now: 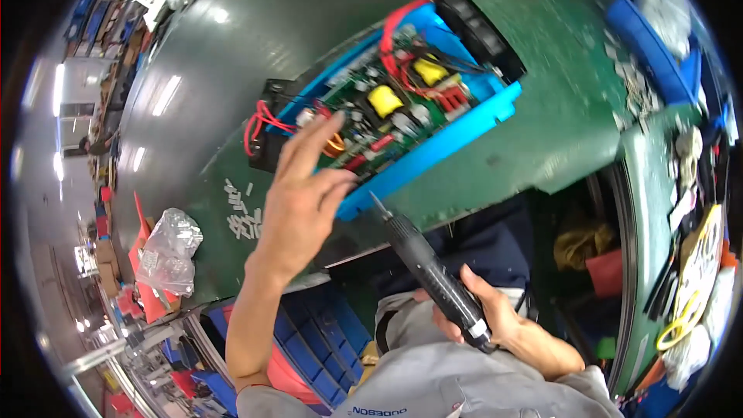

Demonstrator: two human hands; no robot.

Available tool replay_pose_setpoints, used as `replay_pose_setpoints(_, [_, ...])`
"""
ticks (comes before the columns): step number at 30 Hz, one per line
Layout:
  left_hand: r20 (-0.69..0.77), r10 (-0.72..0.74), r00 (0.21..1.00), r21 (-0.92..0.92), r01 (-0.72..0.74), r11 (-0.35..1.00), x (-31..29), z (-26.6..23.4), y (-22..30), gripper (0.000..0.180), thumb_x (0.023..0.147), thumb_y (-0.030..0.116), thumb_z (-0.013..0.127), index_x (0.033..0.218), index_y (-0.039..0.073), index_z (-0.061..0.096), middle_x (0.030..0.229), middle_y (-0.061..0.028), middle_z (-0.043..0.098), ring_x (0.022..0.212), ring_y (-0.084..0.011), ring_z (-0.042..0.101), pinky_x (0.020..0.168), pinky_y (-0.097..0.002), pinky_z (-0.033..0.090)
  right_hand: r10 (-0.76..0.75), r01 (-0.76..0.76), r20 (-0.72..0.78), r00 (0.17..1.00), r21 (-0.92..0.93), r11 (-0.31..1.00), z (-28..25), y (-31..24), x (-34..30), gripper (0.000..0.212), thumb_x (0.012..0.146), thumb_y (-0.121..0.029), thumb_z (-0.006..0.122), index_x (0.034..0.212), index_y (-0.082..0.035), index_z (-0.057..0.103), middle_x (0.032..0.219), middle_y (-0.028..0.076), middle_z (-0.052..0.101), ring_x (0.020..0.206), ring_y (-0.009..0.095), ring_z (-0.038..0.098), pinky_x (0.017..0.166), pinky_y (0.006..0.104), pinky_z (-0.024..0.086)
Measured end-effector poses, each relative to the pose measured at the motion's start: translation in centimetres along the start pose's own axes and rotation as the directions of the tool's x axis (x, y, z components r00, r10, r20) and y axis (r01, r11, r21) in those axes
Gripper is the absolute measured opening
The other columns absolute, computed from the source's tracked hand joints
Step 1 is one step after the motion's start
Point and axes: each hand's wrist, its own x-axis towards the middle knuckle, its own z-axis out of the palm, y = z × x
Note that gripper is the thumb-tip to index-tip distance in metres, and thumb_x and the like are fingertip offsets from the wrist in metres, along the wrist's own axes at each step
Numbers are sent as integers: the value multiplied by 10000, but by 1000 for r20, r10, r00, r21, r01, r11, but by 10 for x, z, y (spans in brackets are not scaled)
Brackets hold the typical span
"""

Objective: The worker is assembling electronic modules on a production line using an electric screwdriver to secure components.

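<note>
A blue open casing [457, 131] lies slanted on the bench, with a circuit board [371, 124] inside carrying yellow-wrapped transformers and red wires. My left hand [298, 209] reaches over the casing's near left end, fingers spread; whether the fingertips touch the board I cannot tell. In my right hand [495, 313] is a black electric screwdriver [433, 267], held close to my body. Its bit points up and left toward the casing's near edge, apart from it. A black end panel [480, 27] stands at the casing's far right end. Another black end piece [267, 151] with red wires sits at the left end.
Small white pieces [244, 217] lie scattered left of my left hand. Beyond them is a clear plastic bag [172, 251]. A blue bin [685, 73] holding bagged items stands at the far right. Yellow-handled scissors [681, 321] rest among tools on the right ledge.
</note>
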Motion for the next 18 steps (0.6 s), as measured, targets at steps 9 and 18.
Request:
replay_pose_setpoints(9, [112,-21,993,-51,27,998,-1,-17,10,195,846,-85,630,1006,-27,724,1560,-162,458,1491,-366,350,1185,-445,351,30,-42,-118,993,-109,993,8,2,0,950,997,-758,195,1388,45,518,712,124,637,584,204,577,581,318,456])
replay_pose_setpoints(18, [58,-6,998,18,5,1000,-16,-4,9,295,806,-64,688,1100,-70,661,1511,-180,507,1442,-365,432,1122,-457,438,-44,-56,-263,964,-360,931,12,11,1,912,1006,-752,204,1461,-13,484,820,86,666,667,135,596,596,274,452])
